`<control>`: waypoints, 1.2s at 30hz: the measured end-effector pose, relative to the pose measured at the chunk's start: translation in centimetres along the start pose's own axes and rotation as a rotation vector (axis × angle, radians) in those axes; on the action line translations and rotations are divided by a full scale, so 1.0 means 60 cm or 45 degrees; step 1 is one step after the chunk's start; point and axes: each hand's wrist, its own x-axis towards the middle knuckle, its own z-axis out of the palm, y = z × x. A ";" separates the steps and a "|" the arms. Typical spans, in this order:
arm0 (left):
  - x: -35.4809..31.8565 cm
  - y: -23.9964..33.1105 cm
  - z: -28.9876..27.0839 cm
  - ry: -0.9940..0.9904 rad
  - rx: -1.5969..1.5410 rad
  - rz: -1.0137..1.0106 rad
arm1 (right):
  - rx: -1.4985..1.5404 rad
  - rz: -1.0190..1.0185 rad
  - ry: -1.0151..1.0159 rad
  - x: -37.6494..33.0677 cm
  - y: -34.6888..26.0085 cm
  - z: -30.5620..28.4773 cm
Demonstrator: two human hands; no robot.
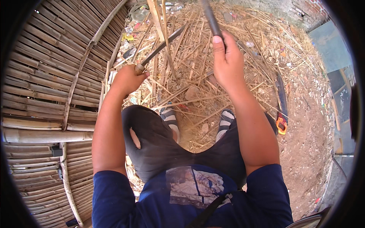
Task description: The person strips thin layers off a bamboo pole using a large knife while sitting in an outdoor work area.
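A bamboo wall (45,76) stands at nine o'clock. At ten, the left hand (128,80) is wrapped around the wooden handle (139,69) of a long knife (156,52). Its blade crosses a split bamboo strip (157,21) just before twelve; I can't tell if it cuts in. At one, the right hand (229,62) holds tight to a dark rod (210,17) that points up toward twelve. A saw (281,95) with an orange handle (281,125) lies at three.

Dark bar (211,19): cut off by top edge. Tool handle (139,69): partly hidden by left hand (127,79). Litter (128,37): too small to identify.
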 end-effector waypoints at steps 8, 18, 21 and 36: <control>0.026 -0.016 0.012 -0.004 0.051 -0.006 | -0.384 0.413 -0.593 -0.015 0.071 0.047; 0.022 -0.033 0.027 0.004 -0.047 -0.046 | -0.030 0.079 -0.153 0.005 0.000 0.013; 0.023 -0.021 0.022 -0.019 -0.022 -0.081 | -0.014 0.189 -0.194 0.005 0.009 0.020; 0.051 -0.034 0.051 -0.074 -0.046 -0.072 | -0.087 0.143 -0.205 0.007 0.015 0.045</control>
